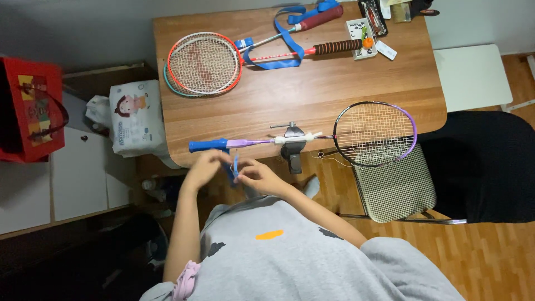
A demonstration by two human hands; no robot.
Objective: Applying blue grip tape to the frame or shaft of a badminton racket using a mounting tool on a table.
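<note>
Both hands, left hand and right hand, pinch a blue grip tape strip at lower centre. It hangs below the clamped racket's blue handle at the bench edge. Two more rackets lie upper left.

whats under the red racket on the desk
A second racket lies under the red racket; only its teal rim edge and blue-strapped handle show. The rest of its head is covered.
</note>
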